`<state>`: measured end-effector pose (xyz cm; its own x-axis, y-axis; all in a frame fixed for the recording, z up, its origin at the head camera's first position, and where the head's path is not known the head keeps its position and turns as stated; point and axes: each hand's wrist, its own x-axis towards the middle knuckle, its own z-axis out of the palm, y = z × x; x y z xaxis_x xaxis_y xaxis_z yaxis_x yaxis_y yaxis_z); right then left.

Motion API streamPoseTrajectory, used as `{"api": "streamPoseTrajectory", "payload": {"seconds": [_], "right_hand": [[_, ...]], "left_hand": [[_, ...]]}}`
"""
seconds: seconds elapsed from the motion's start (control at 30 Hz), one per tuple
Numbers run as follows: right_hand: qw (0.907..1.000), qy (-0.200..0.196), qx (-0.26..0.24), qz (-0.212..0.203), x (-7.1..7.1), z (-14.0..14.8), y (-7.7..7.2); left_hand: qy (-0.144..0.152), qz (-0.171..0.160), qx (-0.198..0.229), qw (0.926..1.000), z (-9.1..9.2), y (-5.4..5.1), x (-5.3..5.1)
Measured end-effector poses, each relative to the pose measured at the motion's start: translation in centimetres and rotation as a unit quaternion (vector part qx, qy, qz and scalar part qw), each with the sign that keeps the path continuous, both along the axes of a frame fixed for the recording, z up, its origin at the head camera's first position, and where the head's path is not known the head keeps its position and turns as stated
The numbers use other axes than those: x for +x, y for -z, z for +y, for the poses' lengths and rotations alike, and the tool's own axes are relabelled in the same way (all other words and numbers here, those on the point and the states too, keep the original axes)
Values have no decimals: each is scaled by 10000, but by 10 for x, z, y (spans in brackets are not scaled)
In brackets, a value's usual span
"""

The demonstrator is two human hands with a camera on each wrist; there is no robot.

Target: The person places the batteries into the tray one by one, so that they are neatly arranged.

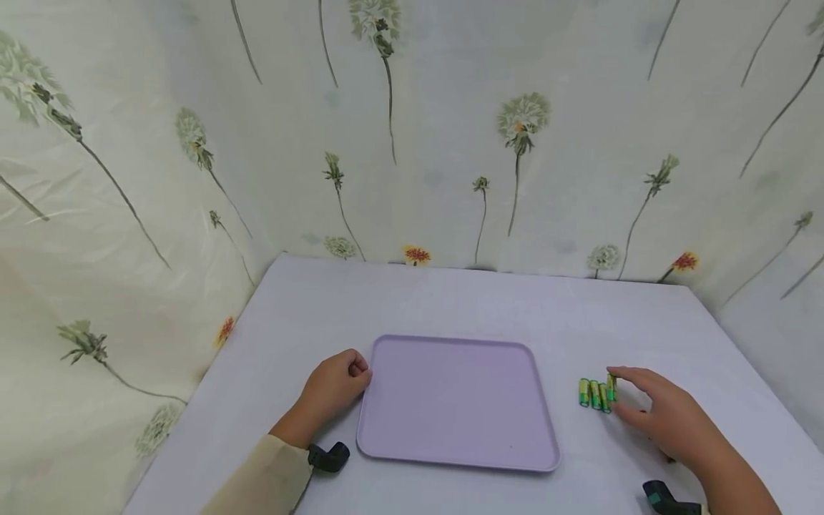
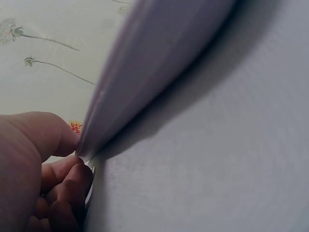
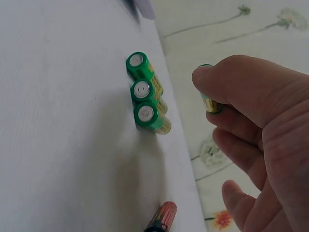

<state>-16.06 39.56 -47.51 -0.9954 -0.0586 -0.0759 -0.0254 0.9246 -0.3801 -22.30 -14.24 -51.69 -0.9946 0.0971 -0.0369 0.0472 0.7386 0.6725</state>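
Note:
A light purple tray (image 1: 455, 404) lies flat at the middle of the table. My left hand (image 1: 337, 386) is at its left edge, thumb and curled fingers pinching the rim (image 2: 113, 92) in the left wrist view. On the right, my right hand (image 1: 679, 418) holds a green and yellow battery (image 3: 212, 105) between thumb and index finger, raised off the table. Most of that battery is hidden by the thumb in the right wrist view. Three similar batteries (image 1: 595, 395) lie side by side on the table, just left of the held one.
A red and black cylinder (image 3: 164, 217), cut off by the frame, lies nearer me in the right wrist view. White cloth covers the table (image 1: 450, 300). Dandelion-patterned curtains (image 1: 438, 143) surround its back and sides. Dark wrist devices (image 1: 330, 458) sit on both arms.

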Motion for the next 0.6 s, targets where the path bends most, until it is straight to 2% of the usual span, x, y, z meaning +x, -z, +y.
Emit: {"api": "streamPoseTrajectory", "payload": {"seconds": [0.3,0.6], "right_hand": [[9985,-379,-237,327,-8,-20,-1],[9951,-610,-445,637,-14,-39,2]], "left_hand": [[-16,16,-31,10000,-1,3,-2],[60,15,-79,9999,-1,-1,-2]]}}
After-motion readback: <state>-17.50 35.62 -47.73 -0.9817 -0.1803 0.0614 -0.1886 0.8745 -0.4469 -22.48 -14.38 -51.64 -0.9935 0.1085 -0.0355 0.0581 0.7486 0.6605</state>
